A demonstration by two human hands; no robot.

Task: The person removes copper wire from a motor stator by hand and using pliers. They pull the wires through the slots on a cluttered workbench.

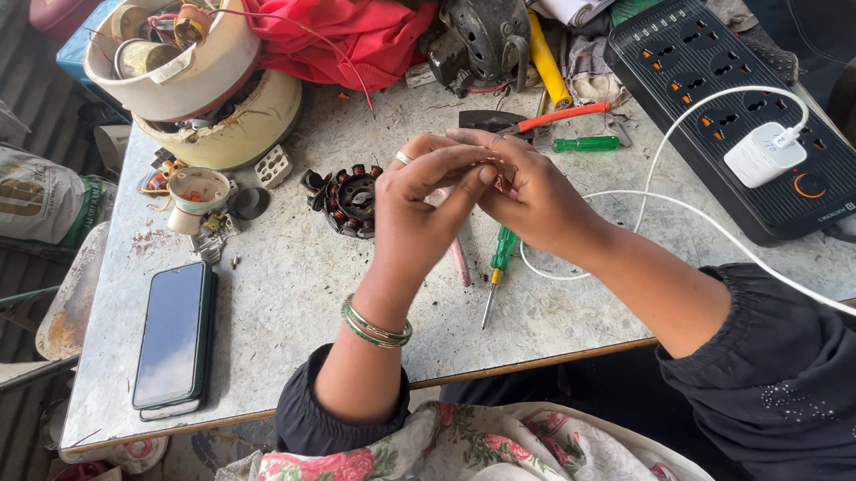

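My left hand (417, 212) and my right hand (532, 202) meet above the middle of the grey worktable (287, 314), fingertips pinched together on something small and thin that I cannot make out. The left wrist wears green bangles, and a ring sits on one finger. Just left of the hands lies a round motor stator (351, 198) with copper windings. Under the hands rest a green-handled screwdriver (498, 271) and a pinkish rod (461, 262).
A black phone (174, 333) lies at the front left. A black power strip (745, 111) with a white charger (763, 154) and cable sits right. Red-handled pliers (538, 120), another green screwdriver (585, 144), a dark motor housing (481, 27), cream fan parts (195, 77) and red cloth (351, 27) crowd the back.
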